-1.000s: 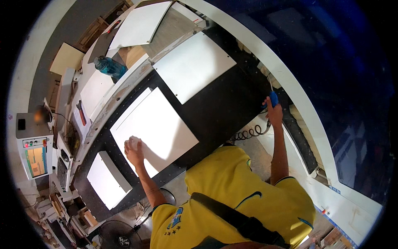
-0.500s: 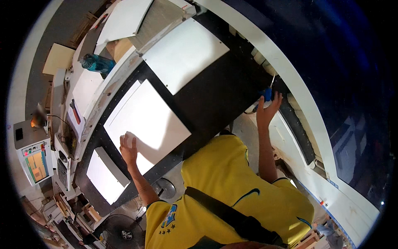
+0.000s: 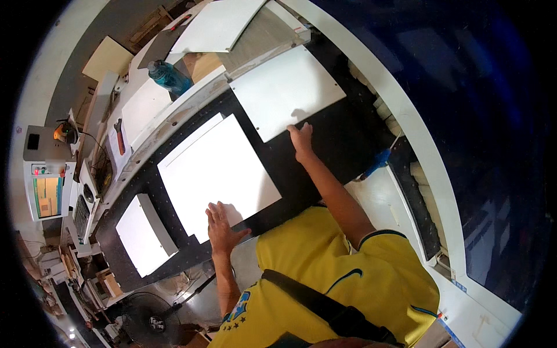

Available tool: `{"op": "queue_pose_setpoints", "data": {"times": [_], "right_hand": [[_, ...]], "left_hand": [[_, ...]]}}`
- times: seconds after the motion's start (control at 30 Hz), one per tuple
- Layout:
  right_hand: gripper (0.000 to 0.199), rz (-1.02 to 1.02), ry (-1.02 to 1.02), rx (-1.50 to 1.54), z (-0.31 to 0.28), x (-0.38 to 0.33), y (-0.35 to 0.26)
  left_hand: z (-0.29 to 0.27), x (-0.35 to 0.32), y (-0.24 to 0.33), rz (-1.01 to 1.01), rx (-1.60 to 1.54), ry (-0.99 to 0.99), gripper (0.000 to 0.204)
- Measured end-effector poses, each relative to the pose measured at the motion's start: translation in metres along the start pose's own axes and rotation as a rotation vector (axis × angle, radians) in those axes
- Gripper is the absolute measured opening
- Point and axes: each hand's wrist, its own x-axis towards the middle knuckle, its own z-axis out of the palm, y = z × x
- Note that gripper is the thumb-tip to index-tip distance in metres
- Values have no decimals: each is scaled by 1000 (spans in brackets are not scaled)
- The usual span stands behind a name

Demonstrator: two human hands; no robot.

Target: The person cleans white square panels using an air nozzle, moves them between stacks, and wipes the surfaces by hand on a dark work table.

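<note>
On the black bed, a stack of white panels (image 3: 217, 168) lies in front of me, the lower one peeking out along the left side. My left hand (image 3: 220, 229) rests at the stack's near edge, fingers spread and thumb out. Another white panel (image 3: 284, 87) with small holes near its corners lies farther right. At its near edge is my right hand (image 3: 301, 139), thumb and forefinger apart and touching or very close to the edge; the other fingers are partly hidden. A blue tool with a thin pale rod (image 3: 378, 162) sits at the bed's right edge, away from both hands.
More white pieces (image 3: 142, 238) lie at the bed's left end. Beyond the bed's rail stand a blue bottle (image 3: 169, 77) and red-handled pliers (image 3: 120, 139). A screen console (image 3: 49, 194) is far left, a black fan (image 3: 152, 319) below. A white curved frame (image 3: 400, 75) borders the right.
My right hand has left the blue tool and moved left to the far panel's edge. My left hand has slid nearer along the stack. The view has shifted.
</note>
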Motion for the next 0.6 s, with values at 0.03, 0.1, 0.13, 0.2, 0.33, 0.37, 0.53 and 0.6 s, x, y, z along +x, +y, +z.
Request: {"op": "queue_pose_setpoints", "data": {"times": [0.03, 0.1, 0.13, 0.2, 0.33, 0.37, 0.53, 0.6], "right_hand": [[94, 59, -47, 66, 11, 2, -20], [106, 179, 5, 248, 30, 23, -43], [110, 240, 116, 386, 34, 52, -44], [113, 336, 153, 554, 34, 61, -57], [92, 438, 311, 474, 41, 49, -91], [95, 425, 326, 524, 36, 45, -90], [96, 420, 309, 785, 29, 17, -83], [80, 464, 416, 843, 30, 26, -74]], "left_hand": [[7, -5, 0, -6, 18, 24, 141], [17, -4, 16, -104, 62, 12, 135], [7, 8, 36, -129, 116, -17, 128], [16, 14, 43, -207, 229, 14, 111], [59, 19, 37, -282, 379, 164, 82], [64, 21, 38, -290, 389, 176, 78], [84, 23, 28, -339, 412, 278, 75], [78, 25, 32, -324, 416, 287, 74]]}}
